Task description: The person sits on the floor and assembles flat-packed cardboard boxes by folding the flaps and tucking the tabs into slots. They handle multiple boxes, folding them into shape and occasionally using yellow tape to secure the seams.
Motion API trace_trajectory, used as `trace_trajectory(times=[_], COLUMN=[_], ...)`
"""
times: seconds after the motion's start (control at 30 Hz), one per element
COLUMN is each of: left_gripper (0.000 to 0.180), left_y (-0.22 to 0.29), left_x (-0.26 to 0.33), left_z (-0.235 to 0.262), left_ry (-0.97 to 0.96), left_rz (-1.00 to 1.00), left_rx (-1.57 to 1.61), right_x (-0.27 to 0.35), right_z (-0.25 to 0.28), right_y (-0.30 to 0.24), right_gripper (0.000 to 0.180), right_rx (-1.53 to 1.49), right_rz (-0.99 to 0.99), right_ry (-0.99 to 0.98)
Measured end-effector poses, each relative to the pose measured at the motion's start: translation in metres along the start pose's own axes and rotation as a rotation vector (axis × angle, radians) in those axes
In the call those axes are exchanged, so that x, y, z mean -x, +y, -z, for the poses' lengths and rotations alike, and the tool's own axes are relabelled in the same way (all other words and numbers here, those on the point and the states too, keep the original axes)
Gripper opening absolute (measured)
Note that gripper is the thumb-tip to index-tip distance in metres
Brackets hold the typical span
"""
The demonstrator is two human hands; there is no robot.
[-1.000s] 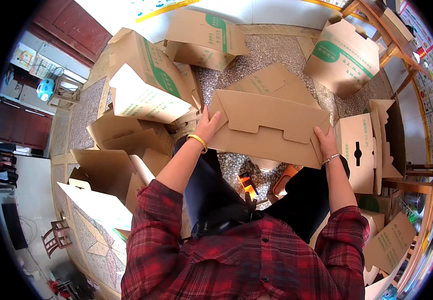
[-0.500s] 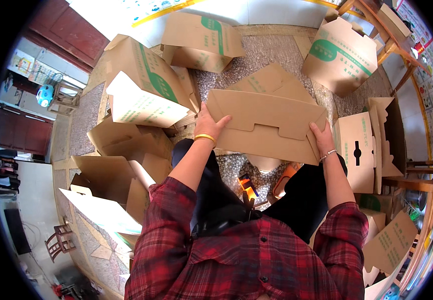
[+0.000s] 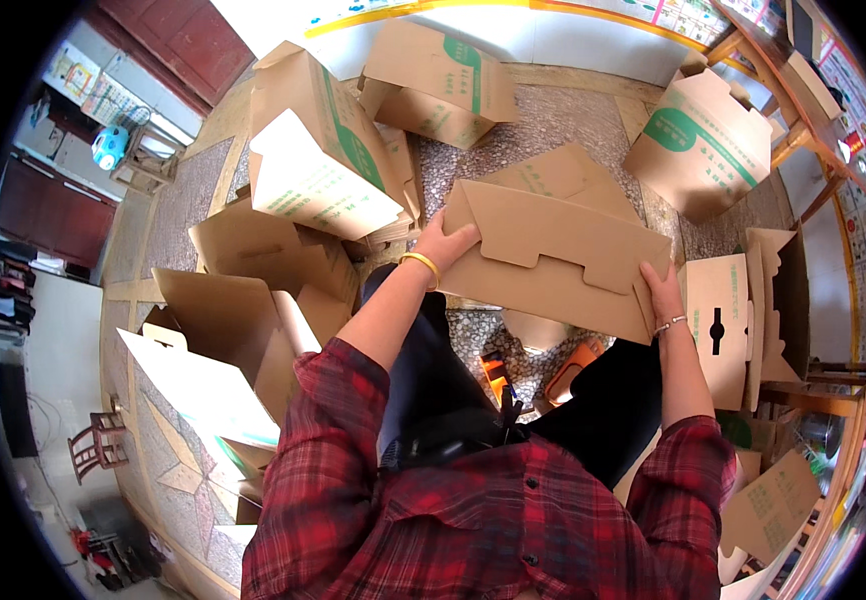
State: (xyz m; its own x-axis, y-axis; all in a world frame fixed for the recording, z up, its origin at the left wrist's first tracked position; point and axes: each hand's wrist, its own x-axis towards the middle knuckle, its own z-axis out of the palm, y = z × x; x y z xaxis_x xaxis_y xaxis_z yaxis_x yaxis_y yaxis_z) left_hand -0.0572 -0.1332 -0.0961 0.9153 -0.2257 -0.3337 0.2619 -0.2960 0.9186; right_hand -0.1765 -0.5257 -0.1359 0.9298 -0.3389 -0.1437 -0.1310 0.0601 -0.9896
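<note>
A brown cardboard box (image 3: 559, 262) is held above the middle of the floor (image 3: 565, 118), in front of the dark trousers (image 3: 603, 405), with its long face turned up and its right end tilted lower. Its left end is gripped by the left hand (image 3: 444, 244), which is part-closed: the thumb is laid across the face near the corner, and the other fingers are mostly hidden at the edge. The right end is pinched by the right hand (image 3: 664, 293), likewise part-closed, with the thumb pressed on the face and the fingers wrapped round the edge. Both forearms are stretched forward, bared below rolled plaid sleeves (image 3: 338, 415); a yellow bangle (image 3: 423, 266) is worn on the left wrist, a pale bracelet (image 3: 671, 324) on the right.

The held face is smooth, matt and unprinted, crossed by a stepped seam where its flaps are interlocked. Just beyond it, flat cardboard pieces (image 3: 585, 178) are laid on the floor, which is made of speckled stone panels framed by tan strips. Toward the floor's far edge, a box with a green band (image 3: 453, 72) is set; a peaked box (image 3: 703, 150) is placed near the far right corner. Along the left side, a tall box (image 3: 318, 130) and a wide-open box (image 3: 218, 312) are stood. On the right, a panel (image 3: 717, 300) is pierced by a black keyhole-shaped slot.
</note>
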Motion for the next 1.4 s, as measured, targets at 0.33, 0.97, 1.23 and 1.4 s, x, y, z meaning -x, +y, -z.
trace_trajectory(times=[0.33,0.97,1.23,1.4], left_gripper=[0.081,0.055,0.059,0.066], left_y=[-0.002,-0.03,-0.036,-0.027], left_x=[0.001,-0.017,-0.014,-0.013], left_z=[0.004,0.001,0.015,0.018], left_ry=[0.202,0.156,0.17,0.186], left_rz=[0.022,-0.064,0.019,0.069], left_rx=[-0.16,-0.067,-0.036,-0.069], right_x=[0.004,0.0,0.032,0.075], right_z=[-0.005,-0.007,0.074,0.144], right_y=[-0.002,-0.004,-0.047,0.063], right_gripper=[0.058,0.059,0.04,0.029], right_rx=[0.063,0.053,-0.27,-0.356], right_rz=[-0.02,-0.023,-0.12,-0.363], right_ry=[0.036,0.054,0.304,0.433])
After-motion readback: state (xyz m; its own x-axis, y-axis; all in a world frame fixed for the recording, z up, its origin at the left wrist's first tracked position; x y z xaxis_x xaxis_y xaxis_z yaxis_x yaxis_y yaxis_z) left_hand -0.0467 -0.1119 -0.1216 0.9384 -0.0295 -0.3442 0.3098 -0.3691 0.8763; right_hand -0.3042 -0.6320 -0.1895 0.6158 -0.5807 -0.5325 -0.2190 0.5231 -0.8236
